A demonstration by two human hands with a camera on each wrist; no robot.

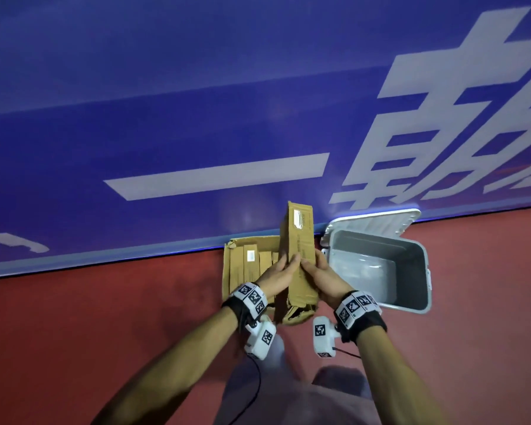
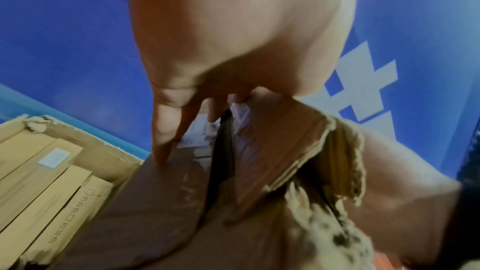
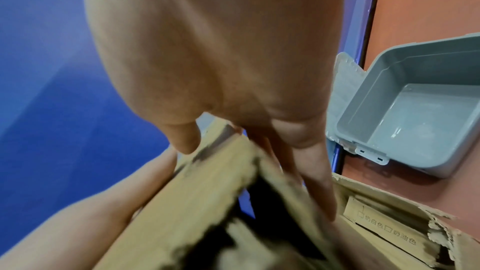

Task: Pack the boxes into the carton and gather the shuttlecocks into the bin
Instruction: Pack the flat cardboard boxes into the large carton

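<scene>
Both hands hold a long, narrow cardboard box (image 1: 298,237) tilted up over the open brown carton (image 1: 227,271) on the red floor. My left hand (image 1: 281,273) grips its left side with the thumb on the front face, and my right hand (image 1: 318,273) grips the right side. The near end of the long box (image 2: 275,145) is torn and open. In the right wrist view my right hand (image 3: 221,48) lies along the box (image 3: 207,202). Several similar long boxes lie side by side inside the carton (image 2: 111,155). No shuttlecocks are in view.
A grey plastic bin (image 1: 423,271) stands right of the carton, its lid (image 1: 377,222) swung open against the blue wall banner (image 1: 166,118). The carton (image 3: 389,198) and the bin (image 3: 363,100) both sit against the wall. Red floor stretches to the left.
</scene>
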